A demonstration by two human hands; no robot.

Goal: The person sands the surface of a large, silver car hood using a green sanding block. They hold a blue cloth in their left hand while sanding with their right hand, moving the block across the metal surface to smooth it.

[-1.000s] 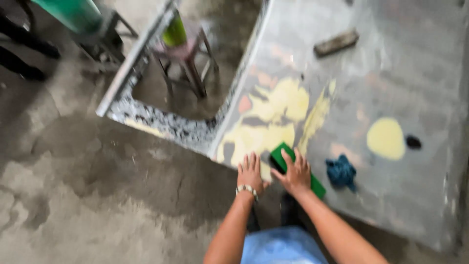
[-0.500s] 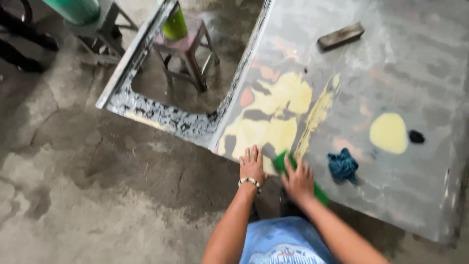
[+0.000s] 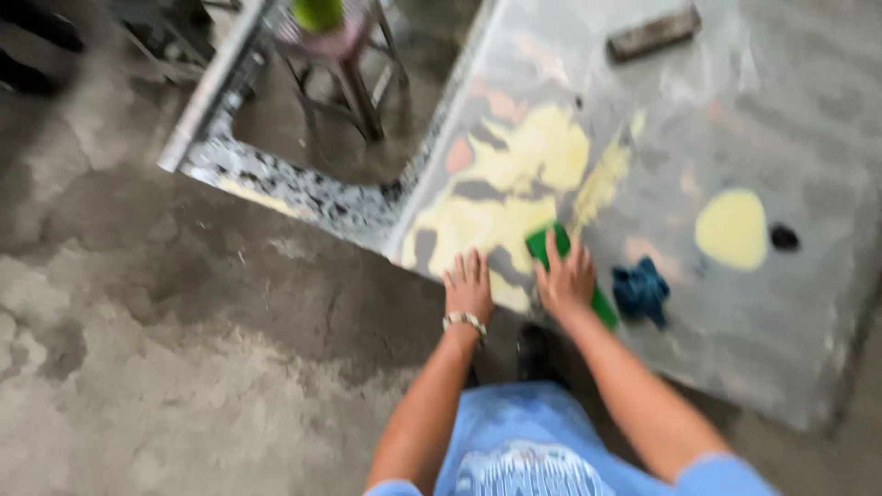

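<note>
My right hand point(image 3: 565, 276) presses flat on a green pad point(image 3: 542, 244) lying on a grey stone slab point(image 3: 808, 303) with yellow patches point(image 3: 542, 152). Fingers are spread over the pad, and its far end sticks out past them. My left hand point(image 3: 469, 285) rests flat on the slab's near edge, fingers apart, a bracelet on its wrist. A crumpled blue rag point(image 3: 640, 291) lies just right of my right hand. The picture is blurred.
A dark rectangular block point(image 3: 654, 32) lies at the slab's far side. A round yellow spot point(image 3: 731, 228) and a small black spot point(image 3: 784, 237) mark its right part. A cut-out opening shows a stool point(image 3: 354, 64) with a green container point(image 3: 318, 13). Stained concrete floor point(image 3: 165, 349) lies left.
The view has shifted, so the slab and hands sit slightly differently in frame. My right hand stays on the green pad, and my left hand stays flat on the slab edge.
</note>
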